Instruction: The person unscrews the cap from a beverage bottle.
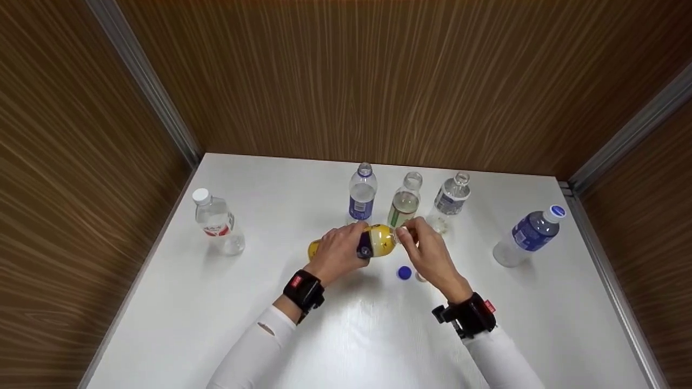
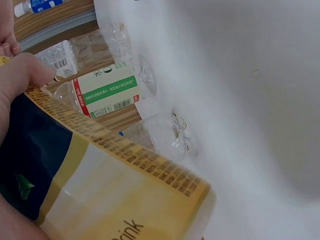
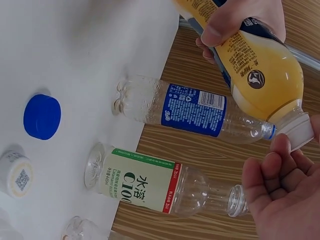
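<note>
My left hand (image 1: 339, 249) grips a yellow drink bottle (image 1: 381, 241) with a dark blue band, held tilted sideways above the table. At its neck, my right hand (image 1: 428, 252) pinches the white cap (image 3: 296, 132) between thumb and fingers; the cap sits on the bottle mouth. The yellow label (image 2: 120, 175) fills the lower left of the left wrist view. Below the hands, a blue cap (image 1: 404, 273) and a white cap (image 3: 16, 174) lie loose on the table.
Behind the hands stand three uncapped bottles: a blue-labelled one (image 1: 362, 194), a green-and-white-labelled one (image 1: 404, 202) and a clear one (image 1: 451, 199). A white-capped bottle (image 1: 219, 224) stands left, a blue-labelled capped bottle (image 1: 527, 237) right. Wood-grain panels (image 1: 346, 81) enclose the white table (image 1: 357, 346).
</note>
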A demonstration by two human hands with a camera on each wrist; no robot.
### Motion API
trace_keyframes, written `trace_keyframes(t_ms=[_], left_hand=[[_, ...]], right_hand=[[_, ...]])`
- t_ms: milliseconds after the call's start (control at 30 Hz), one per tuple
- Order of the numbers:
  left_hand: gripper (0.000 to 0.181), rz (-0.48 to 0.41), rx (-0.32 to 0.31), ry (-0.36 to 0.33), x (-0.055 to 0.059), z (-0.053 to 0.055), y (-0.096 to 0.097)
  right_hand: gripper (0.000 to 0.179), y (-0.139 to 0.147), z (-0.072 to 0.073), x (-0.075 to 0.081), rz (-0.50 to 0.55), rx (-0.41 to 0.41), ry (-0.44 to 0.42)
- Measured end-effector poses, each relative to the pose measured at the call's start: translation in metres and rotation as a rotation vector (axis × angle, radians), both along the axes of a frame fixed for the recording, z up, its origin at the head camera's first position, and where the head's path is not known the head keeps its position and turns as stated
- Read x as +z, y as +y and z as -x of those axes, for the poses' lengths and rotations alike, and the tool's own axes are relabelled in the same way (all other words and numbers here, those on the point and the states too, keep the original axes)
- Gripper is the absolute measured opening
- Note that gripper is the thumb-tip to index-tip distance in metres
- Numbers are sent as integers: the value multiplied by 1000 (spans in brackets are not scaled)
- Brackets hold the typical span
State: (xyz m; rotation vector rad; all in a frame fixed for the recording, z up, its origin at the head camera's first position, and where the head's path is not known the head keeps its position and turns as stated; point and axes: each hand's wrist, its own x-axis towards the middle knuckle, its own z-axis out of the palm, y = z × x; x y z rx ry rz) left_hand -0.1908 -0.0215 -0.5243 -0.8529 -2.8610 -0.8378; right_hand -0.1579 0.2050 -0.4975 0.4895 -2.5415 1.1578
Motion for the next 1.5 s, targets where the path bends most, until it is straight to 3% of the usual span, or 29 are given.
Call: trace_keyframes(t_ms=[267, 533, 767, 867, 1033, 1133, 1300, 1500], left_hand=[[69, -63, -25, -160, 0, 1, -3], [63, -111, -60, -220, -1, 2, -6], [63, -110, -56, -291, 2, 3, -6], [62, -101, -40, -228, 2, 3, -5], [58, -8, 30, 51, -2, 4, 0], [58, 33, 64, 155, -3, 3, 3], [59, 45, 61, 179, -2, 3, 4], [62, 35, 39, 167, -2, 3, 2]], right_hand=[[10, 0, 2, -2, -39, 65, 84], [13, 2, 0, -5, -86, 97, 184], [15, 3, 1, -4, -95, 115, 191], [18, 2, 2, -3, -57, 82, 130], [24, 0, 3, -4, 2, -56, 12], [23, -1, 4, -4, -2, -116, -13], [21, -3, 4, -1, 11, -122, -17], [15, -1, 2, 4, 21, -50, 7]])
